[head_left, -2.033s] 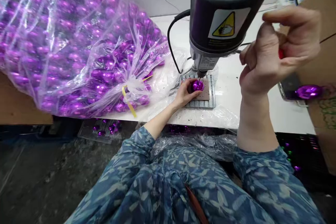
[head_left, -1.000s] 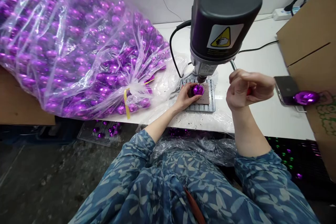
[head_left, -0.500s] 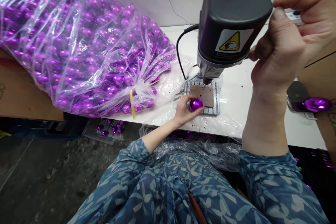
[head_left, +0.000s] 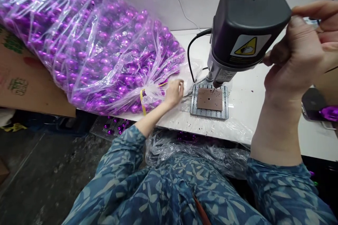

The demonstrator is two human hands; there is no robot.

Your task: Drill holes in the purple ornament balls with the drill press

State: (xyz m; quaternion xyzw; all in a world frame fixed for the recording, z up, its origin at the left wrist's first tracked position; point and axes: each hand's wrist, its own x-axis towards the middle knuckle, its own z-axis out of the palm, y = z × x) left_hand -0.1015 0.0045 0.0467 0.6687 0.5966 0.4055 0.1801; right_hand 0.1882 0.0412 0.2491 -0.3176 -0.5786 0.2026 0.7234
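Observation:
My left hand (head_left: 174, 93) is over the table between the knotted bag and the drill plate. Its fingers are curled in, slightly blurred, and any contents are hidden. My right hand (head_left: 298, 49) is closed beside the black motor housing of a drill press (head_left: 253, 17). Its thumb and forefinger are at the housing's corner; what the other fingers grip is out of sight. Under the drill bit, a brown board (head_left: 210, 103) with a small hole lies on a slotted metal base (head_left: 194, 107). No ball rests on the board.
A big clear bag (head_left: 105, 52) full of shiny purple balls, tied with yellow, fills the left side. A phone (head_left: 313, 103) and a purple faceted ball (head_left: 330, 113) are at the right. Shavings dot the white table (head_left: 243, 112). Crumpled clear plastic (head_left: 195, 153) hangs over my lap.
My left hand has moved left from the base toward the bag's knot. The purple ball it held over the board is no longer visible. My right hand stays by the drill press.

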